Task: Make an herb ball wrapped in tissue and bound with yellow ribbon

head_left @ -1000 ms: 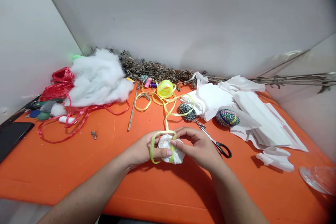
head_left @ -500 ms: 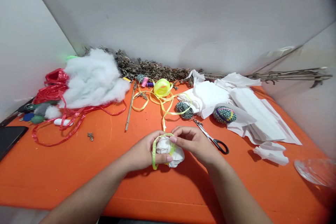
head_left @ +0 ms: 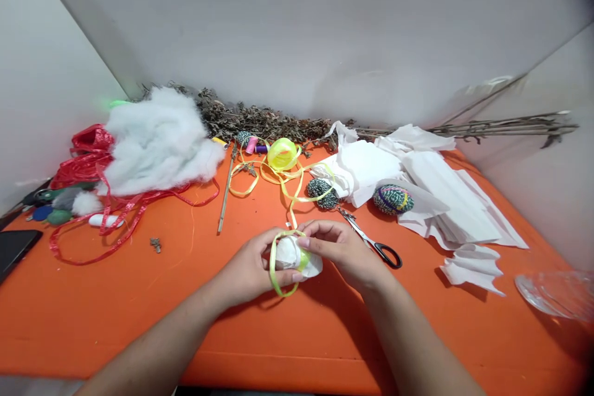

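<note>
A crumpled white paper bundle (head_left: 288, 252) sits between my hands, low over the front of the table. My left hand (head_left: 260, 266) is wrapped round its left side, thumb across the front. Yellow-green plastic ribbon (head_left: 273, 269) goes round the bundle's middle and hangs in a loose loop at its left end. My right hand (head_left: 334, 250) pinches the ribbon at the top of the bundle with thumb and forefinger. From there the ribbon runs back to a yellow roll (head_left: 283, 154). Scissors (head_left: 375, 244) with black handles lie just right of my right hand.
White fluffy stuffing (head_left: 160, 142) and red ribbon (head_left: 93, 151) lie at the left. Stacked white paper (head_left: 450, 198) and a multicoloured yarn ball (head_left: 392, 199) are at the right, near a clear plastic container (head_left: 552, 294). Dried stems (head_left: 260, 120) line the wall. A thin stick (head_left: 226, 195) lies left of centre.
The bundle has turned a little in my hands, and the ribbon loop now hangs rounder below it. Both hands keep their grip. The whole view has shifted slightly.
</note>
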Demonstrator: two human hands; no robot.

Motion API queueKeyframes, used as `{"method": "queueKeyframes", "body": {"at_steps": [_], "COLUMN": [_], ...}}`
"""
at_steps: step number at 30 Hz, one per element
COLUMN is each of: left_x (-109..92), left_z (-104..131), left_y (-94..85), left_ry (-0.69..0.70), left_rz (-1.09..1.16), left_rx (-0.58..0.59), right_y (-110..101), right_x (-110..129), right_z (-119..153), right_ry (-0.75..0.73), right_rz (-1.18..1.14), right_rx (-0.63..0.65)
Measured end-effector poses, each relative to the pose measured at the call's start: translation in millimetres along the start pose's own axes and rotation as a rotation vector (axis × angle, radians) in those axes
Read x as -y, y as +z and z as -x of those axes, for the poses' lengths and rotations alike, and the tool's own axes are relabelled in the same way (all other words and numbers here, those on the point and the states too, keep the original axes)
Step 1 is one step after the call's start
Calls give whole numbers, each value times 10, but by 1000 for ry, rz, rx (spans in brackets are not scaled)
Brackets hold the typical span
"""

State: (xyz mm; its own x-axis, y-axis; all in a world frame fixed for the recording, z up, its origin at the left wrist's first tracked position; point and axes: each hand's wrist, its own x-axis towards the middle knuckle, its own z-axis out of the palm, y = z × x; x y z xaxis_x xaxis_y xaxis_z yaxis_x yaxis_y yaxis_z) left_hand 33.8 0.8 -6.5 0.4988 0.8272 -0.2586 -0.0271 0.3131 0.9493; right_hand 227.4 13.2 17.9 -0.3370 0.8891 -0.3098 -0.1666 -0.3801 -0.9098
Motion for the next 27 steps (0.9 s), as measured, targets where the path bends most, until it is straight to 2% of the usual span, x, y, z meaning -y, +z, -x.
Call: {"method": "queueKeyframes", "body": {"at_steps": [3, 9, 15, 17, 22, 27], "left_x": [8, -32, -48, -46, -66, -76], "left_z": [-1, -4, 6, 14, 39, 45], "left_y": [16, 30, -2, -20, -31, -11], "left_ry": [29, 198, 389, 422, 366, 208], "left_rz": [-16, -222, -412, -464, -383, -68], "left_rx": [-50, -139, -157, -167, -256, -140], "right_y": [2, 5, 7, 11, 49, 82], "right_x": [-12, -40, -35, -27, -27, -58], "right_z": [-8, -7, 19, 31, 61, 81], "right_ry": [-19, -33, -24, -64, -219, -301], "right_rz": [-32, -87, -70, -28, 113, 224], "right_rx": [11, 11, 98, 96, 35, 16]}}
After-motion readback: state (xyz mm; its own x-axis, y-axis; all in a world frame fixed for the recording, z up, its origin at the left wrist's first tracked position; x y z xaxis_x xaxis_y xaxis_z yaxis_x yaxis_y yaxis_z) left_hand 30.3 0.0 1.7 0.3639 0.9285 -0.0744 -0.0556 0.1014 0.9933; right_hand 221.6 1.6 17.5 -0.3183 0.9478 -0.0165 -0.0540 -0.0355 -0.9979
